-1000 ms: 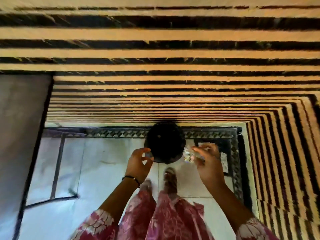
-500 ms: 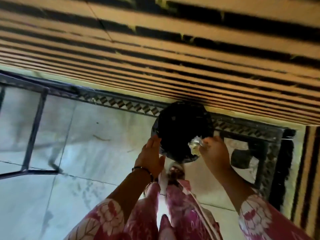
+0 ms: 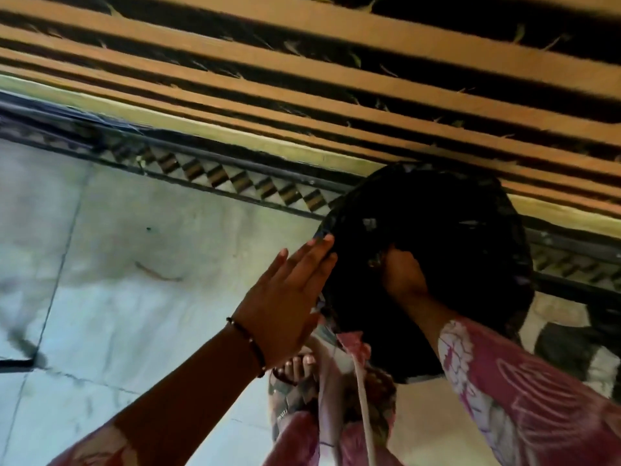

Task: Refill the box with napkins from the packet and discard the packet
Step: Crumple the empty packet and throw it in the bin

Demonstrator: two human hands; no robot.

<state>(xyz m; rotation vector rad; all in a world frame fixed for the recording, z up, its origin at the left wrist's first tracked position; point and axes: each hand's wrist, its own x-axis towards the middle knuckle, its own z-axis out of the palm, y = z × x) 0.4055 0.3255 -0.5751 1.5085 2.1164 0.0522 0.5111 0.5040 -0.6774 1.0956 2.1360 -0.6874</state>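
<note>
Head view, looking down. A bin lined with a black bag [image 3: 437,250] stands on the pale tiled floor [image 3: 134,297], against a wall of tan and black slats [image 3: 302,79].

Left hand [image 3: 289,297]: fingers straight and together, flat against the left rim of the bag; a dark beaded bracelet [image 3: 248,344] sits on that wrist.

Right hand [image 3: 403,274]: reaches down inside the bag's mouth, fingers curled. A small glint shows at the fingertips; too dark to confirm it is the packet or that anything is held.

A sandalled foot [image 3: 295,368] is below the bin; pink patterned sleeve [image 3: 521,381] on the right arm.
</note>
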